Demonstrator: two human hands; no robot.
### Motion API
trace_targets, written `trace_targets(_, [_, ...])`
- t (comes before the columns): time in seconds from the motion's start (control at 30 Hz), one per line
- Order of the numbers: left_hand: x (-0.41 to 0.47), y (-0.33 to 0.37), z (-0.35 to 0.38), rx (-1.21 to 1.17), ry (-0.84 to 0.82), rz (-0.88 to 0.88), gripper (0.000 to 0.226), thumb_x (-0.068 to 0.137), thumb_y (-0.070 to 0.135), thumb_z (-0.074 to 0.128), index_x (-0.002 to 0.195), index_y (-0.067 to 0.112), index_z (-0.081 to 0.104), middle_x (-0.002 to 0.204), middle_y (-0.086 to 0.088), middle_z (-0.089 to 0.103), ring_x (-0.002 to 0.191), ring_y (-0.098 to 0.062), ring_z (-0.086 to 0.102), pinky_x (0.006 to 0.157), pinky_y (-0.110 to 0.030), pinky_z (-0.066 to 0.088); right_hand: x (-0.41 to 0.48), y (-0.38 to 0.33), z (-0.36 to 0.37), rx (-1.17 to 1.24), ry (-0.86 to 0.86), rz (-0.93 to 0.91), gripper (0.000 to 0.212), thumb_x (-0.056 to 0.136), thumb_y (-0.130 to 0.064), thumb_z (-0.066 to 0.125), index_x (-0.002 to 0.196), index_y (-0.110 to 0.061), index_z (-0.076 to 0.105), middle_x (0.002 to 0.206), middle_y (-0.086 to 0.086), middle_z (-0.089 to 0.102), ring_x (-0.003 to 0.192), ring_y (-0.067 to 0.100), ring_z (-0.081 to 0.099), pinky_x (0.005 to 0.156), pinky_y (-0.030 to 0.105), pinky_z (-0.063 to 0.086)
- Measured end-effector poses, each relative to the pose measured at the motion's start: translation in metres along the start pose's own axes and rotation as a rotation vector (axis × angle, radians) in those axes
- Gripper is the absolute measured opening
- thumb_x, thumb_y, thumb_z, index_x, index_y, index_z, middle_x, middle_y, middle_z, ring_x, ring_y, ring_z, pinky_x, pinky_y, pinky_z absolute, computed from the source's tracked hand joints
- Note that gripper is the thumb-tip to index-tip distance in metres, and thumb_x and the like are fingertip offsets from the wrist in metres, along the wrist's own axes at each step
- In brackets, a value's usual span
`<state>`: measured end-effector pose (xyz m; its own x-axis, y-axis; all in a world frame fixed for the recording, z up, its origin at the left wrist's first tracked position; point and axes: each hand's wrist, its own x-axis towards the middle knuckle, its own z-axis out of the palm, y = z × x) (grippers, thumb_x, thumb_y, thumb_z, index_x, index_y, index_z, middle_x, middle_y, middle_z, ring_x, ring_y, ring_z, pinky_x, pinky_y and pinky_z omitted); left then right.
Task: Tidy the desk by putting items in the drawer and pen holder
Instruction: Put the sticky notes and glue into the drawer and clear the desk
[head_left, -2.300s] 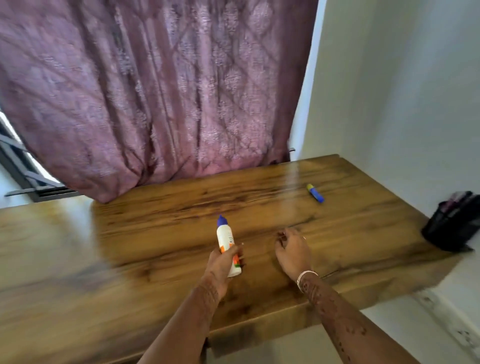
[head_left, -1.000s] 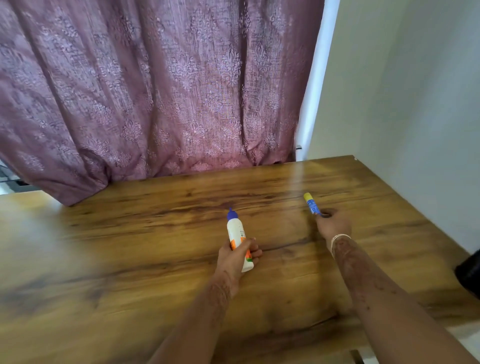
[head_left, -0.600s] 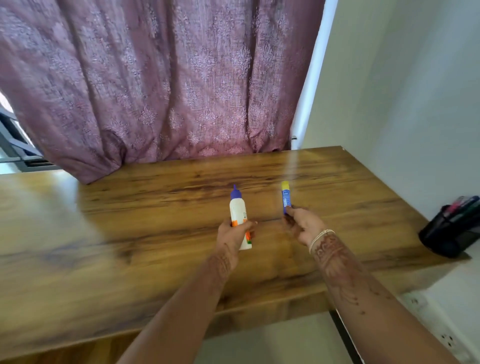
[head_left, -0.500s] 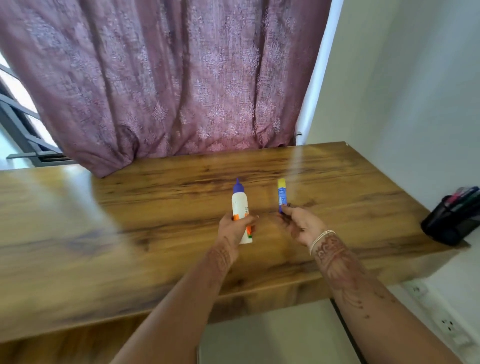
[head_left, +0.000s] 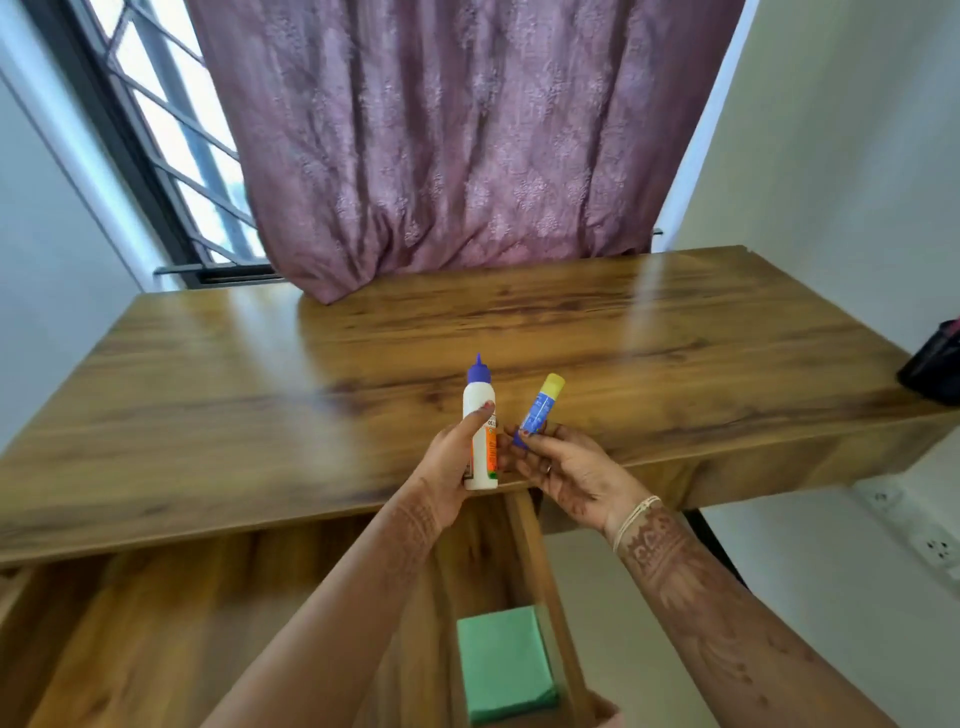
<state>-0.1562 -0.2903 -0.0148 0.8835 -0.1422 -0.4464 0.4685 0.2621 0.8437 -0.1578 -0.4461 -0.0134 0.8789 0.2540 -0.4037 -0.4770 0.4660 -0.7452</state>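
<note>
The tabletop (head_left: 260, 405) is spanning the view, and the drawer (head_left: 535, 571) is standing open below its near edge, holding a green pad (head_left: 501, 665). The left hand (head_left: 447, 462) is grasping the glue bottle (head_left: 479, 400) with its fingers. The right hand (head_left: 571, 473) is pinching the glue stick (head_left: 540, 410). Both are hovering above the drawer, probably for dropping in.

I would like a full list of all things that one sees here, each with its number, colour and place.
desk: one, brown wood, centre
drawer: one, brown wood, open below the desk
paper pad: one, green, inside the drawer
glue bottle: one, white with blue cap, held over the desk's front edge
glue stick: one, blue with yellow cap, beside the bottle
pen holder: one, black, desk's right end
curtain: one, purple, behind the desk
window: one, dark bars, upper left
left hand: grips the glue bottle
right hand: pinches the glue stick
</note>
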Motion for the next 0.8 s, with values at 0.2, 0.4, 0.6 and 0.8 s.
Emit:
trace_targets(0.2, [-0.06,-0.022,-0.061,-0.006,-0.016,-0.02,0.039,0.089,0.046,0.062,0.108,0.012,0.064,0.085,-0.004,0.07,0.069,-0.016,0.064,0.068,-0.029,0.051,-0.029,0.065,0.035,-0.101,-0.013,-0.016,0.023,0.084,-0.003,0.066,0.106,-0.006,0.062,0.1,0.01,0.072,0.089,0.014,0.07,0.08,0.022,0.055])
trace_targets(0.4, [-0.098,-0.062,-0.101,-0.058,0.061,-0.078,0.025,0.093,0.033,0.06,0.106,0.011,0.057,0.083,-0.005,0.067,0.069,-0.017,0.06,0.068,-0.033,0.048,-0.056,0.12,0.039,-0.381,0.111,-0.048,0.027,0.076,-0.003,0.075,0.098,-0.012,0.061,0.099,0.011,0.068,0.091,0.018,0.068,0.086,0.029,0.054])
trace_targets(0.6, [-0.112,-0.11,-0.113,0.075,0.142,-0.169,0.032,0.095,0.02,0.06,0.121,0.005,0.05,0.097,-0.012,0.063,0.084,-0.022,0.062,0.083,-0.045,0.053,-0.077,0.148,0.024,-0.805,0.09,-0.07,0.076,0.072,0.002,0.079,0.127,-0.023,0.033,0.104,0.012,0.054,0.085,0.013,0.061,0.069,0.024,0.056])
trace_targets(0.8, [-0.109,-0.133,-0.115,0.136,0.234,-0.221,0.043,0.088,0.018,0.069,0.123,0.01,0.045,0.108,-0.012,0.065,0.098,-0.027,0.066,0.091,-0.047,0.054,-0.075,0.159,0.019,-1.315,0.072,-0.135,0.064,0.074,-0.008,0.078,0.121,-0.026,0.039,0.104,-0.002,0.054,0.097,0.016,0.058,0.079,0.032,0.049])
